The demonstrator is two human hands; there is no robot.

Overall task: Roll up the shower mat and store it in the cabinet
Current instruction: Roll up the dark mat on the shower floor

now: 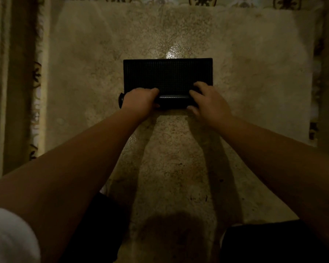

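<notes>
A black textured shower mat lies on the beige stone floor, in the middle of the head view. Its near edge is rolled into a tight tube, while the far part lies flat. My left hand is wrapped over the left end of the roll. Over the right end sits my right hand, fingers curled on the roll. The rolled end sticks out a little past my left hand. No cabinet is in view.
A patterned tile border runs along the left and far sides of the floor. A dim wall or frame stands at the far left. My dark-clad knees are at the bottom edge.
</notes>
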